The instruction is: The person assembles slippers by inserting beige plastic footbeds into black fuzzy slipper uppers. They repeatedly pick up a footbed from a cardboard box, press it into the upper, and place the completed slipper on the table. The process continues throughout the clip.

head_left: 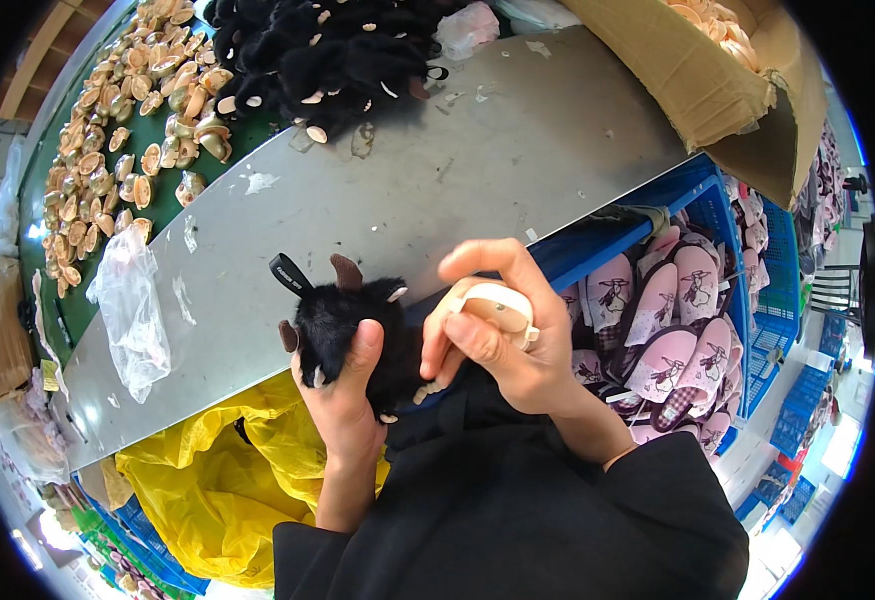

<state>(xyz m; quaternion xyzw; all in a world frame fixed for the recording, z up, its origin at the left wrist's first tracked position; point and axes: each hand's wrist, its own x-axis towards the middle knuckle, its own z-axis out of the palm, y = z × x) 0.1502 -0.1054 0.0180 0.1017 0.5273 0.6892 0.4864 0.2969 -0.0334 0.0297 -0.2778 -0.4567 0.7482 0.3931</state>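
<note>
Two holds: at nine o'clock my left hand point(345, 402) clasps the black plush piece point(326, 325) from below, seemingly to steady it; at three, my right hand point(533, 368) pinches the pale plastic shell point(504, 316), likely for control.

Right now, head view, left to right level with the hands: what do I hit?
Clear plastic bag → black plush toy, held in the left hand → beige plastic shell, held in the right hand → pink slippers.
</note>
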